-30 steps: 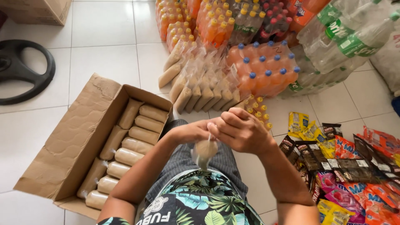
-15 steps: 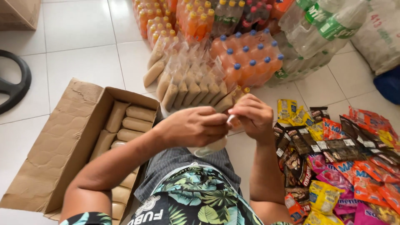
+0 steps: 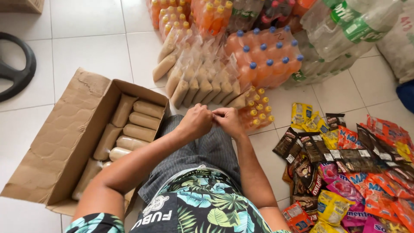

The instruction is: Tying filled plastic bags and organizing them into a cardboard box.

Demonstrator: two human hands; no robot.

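Note:
My left hand [image 3: 196, 123] and my right hand [image 3: 230, 121] meet knuckle to knuckle over my lap, fingertips pinched together. Only a sliver of clear plastic shows between them; the small bag of tan powder they grip is mostly hidden under the fingers. To my left, an open cardboard box [image 3: 64, 142] holds several tied bags of the same tan powder [image 3: 138, 129], lying in rows. Several more such bags [image 3: 202, 82] lean in a row on the tiled floor just beyond my hands.
Shrink-wrapped packs of orange drink bottles [image 3: 267, 56] and clear bottles [image 3: 345, 34] stand behind the bags. Small yellow-capped bottles [image 3: 256, 110] sit right of my hands. Several colourful snack packets [image 3: 345, 159] lie at the right. A black ring-shaped object [image 3: 17, 69] lies at far left.
The hanging bag seen below my hands a second ago is now hidden beneath them. Both hands have drawn closer together and sit lower, over my lap.

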